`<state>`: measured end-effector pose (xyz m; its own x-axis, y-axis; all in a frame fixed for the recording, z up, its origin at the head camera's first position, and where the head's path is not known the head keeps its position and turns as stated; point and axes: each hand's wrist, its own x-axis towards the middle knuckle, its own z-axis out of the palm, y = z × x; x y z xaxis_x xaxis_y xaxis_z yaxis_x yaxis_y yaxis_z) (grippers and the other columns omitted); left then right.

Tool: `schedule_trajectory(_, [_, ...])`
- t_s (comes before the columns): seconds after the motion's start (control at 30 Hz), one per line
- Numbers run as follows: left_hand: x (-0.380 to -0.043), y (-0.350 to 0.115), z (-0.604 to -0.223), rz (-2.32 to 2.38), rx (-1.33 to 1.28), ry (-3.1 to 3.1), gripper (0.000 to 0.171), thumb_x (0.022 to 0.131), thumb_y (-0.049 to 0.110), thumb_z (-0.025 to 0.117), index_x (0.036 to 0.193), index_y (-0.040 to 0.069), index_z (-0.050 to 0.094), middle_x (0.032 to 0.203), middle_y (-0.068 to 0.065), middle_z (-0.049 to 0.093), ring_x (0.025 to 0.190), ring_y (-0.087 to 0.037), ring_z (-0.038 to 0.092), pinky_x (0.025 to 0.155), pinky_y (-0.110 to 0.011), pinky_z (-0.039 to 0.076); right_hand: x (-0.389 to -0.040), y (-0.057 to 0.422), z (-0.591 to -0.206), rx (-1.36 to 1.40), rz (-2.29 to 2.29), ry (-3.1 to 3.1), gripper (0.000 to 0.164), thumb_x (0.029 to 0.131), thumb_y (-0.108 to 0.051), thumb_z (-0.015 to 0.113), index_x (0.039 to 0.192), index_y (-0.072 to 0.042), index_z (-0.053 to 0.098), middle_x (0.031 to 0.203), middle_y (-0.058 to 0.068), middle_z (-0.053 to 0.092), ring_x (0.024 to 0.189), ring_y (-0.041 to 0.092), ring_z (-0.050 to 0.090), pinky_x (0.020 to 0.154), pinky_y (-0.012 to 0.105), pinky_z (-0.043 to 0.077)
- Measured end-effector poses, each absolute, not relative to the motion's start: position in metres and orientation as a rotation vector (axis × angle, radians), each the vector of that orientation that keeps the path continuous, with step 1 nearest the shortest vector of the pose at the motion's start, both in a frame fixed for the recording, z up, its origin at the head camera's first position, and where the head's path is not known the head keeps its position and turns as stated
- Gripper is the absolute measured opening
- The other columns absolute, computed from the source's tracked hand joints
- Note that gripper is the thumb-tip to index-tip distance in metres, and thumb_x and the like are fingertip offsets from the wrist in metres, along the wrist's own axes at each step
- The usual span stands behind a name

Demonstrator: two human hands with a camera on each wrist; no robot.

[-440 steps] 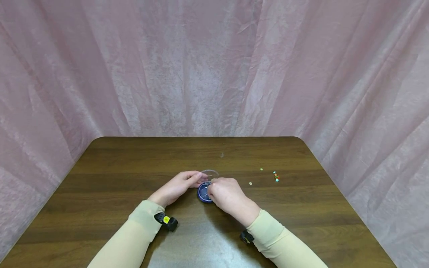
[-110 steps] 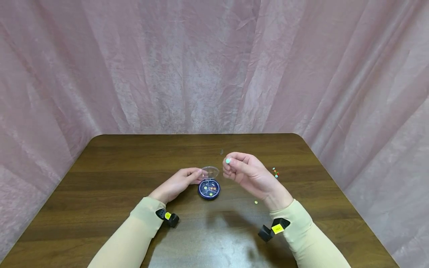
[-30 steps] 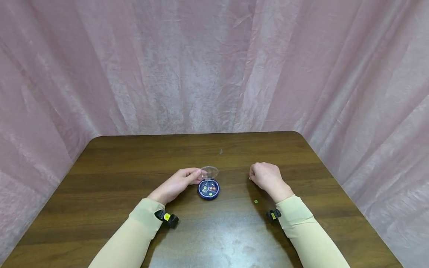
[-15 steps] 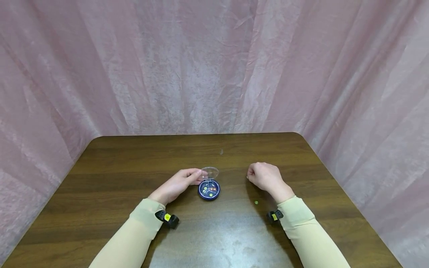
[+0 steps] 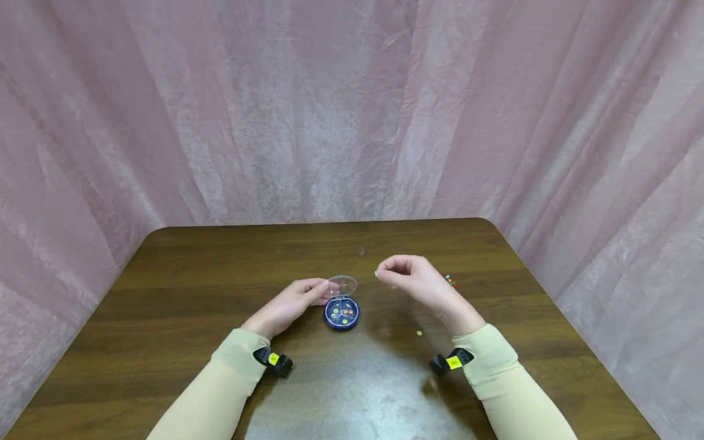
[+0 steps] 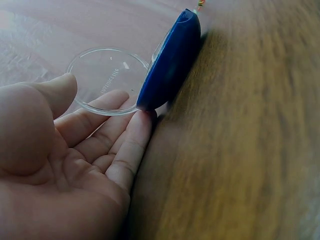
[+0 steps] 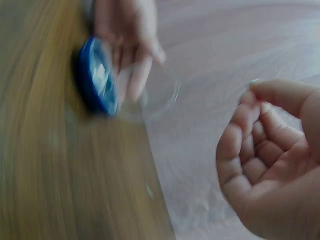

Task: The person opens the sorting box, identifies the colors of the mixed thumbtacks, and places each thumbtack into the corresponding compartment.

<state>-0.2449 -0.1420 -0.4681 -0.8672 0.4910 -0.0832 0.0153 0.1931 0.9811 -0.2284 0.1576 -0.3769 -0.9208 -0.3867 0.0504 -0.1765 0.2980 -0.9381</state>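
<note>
A round blue pill case (image 5: 341, 328) stands on the table with its clear lid (image 5: 343, 285) raised. Several small green and orange discs lie in its three compartments. My left hand (image 5: 294, 302) holds the lid at its left edge, thumb in front and fingers behind; in the left wrist view a fingertip meets the blue base (image 6: 172, 60). To the right of the case, my right hand (image 5: 412, 281) is raised above the table. Between its thumb and index fingertip it pinches a small pale green disc (image 7: 254, 81), seen nearly edge-on.
A lone green disc (image 5: 419, 333) lies on the wooden table (image 5: 220, 256) below my right hand. Farther right is a small cluster of coloured discs (image 5: 451, 282), partly behind that hand. A pink curtain (image 5: 308, 110) hangs beyond the table's far edge.
My right hand has lifted off the table and moved left toward the case with the disc pinched, uncovering the cluster of discs. My left hand stays at the lid.
</note>
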Motion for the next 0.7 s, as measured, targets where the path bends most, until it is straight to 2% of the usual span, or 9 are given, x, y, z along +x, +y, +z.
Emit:
schedule_trajectory(0.1, [-0.245, -0.142, -0.468, 1.72, 0.481, 2.096, 0.05, 0.104, 0.047, 0.047, 0.135, 0.011, 0.063, 0.135, 0.0, 0.06, 0.123, -0.017, 0.058, 0.106, -0.035, 0.042, -0.223, 0.153, -0.37, -0.573, -1.954, 2.024, 0.018, 0.095, -0.024, 0.068, 0.1, -0.007, 0.067, 0.085, 0.005, 0.061, 0.079, 0.017, 0.056, 0.074, 0.029, 0.049])
schedule_trajectory(0.23, [-0.247, -0.141, -0.468, 1.732, 0.483, 2.09, 0.051, 0.103, 0.047, 0.047, 0.135, 0.009, 0.063, 0.136, -0.003, 0.06, 0.124, -0.018, 0.057, 0.106, -0.035, 0.043, -0.214, 0.15, -0.36, -0.664, -2.147, 1.545, 0.01, 0.101, -0.011, 0.055, 0.099, -0.004, 0.061, 0.084, 0.004, 0.053, 0.079, 0.017, 0.05, 0.074, 0.028, 0.044])
schedule_trajectory(0.3, [-0.247, -0.141, -0.468, 1.738, 0.479, 2.091, 0.051, 0.103, 0.047, 0.048, 0.134, 0.01, 0.064, 0.135, -0.003, 0.06, 0.123, -0.019, 0.057, 0.105, -0.035, 0.043, -0.21, 0.149, -0.354, -0.696, -2.178, 1.394, 0.011, 0.103, -0.01, 0.051, 0.097, -0.006, 0.059, 0.084, 0.004, 0.048, 0.079, 0.018, 0.045, 0.074, 0.029, 0.04])
schedule_trajectory(0.47, [-0.246, -0.142, -0.467, 1.74, 0.463, 2.096, 0.048, 0.104, 0.046, 0.048, 0.132, 0.011, 0.064, 0.135, -0.002, 0.06, 0.121, -0.019, 0.058, 0.105, -0.034, 0.043, -0.201, 0.146, -0.344, -0.759, -2.222, 1.189, 0.014, 0.104, -0.014, 0.05, 0.092, -0.009, 0.056, 0.083, 0.001, 0.041, 0.078, 0.018, 0.035, 0.072, 0.029, 0.032])
schedule_trajectory(0.7, [-0.245, -0.144, -0.466, 1.74, 0.451, 2.101, 0.048, 0.104, 0.045, 0.048, 0.133, 0.01, 0.064, 0.135, -0.002, 0.06, 0.12, -0.019, 0.059, 0.106, -0.035, 0.042, -0.193, 0.142, -0.338, -0.902, -2.207, 1.046, 0.022, 0.107, -0.013, 0.041, 0.091, -0.013, 0.057, 0.083, 0.001, 0.035, 0.077, 0.017, 0.032, 0.071, 0.029, 0.027])
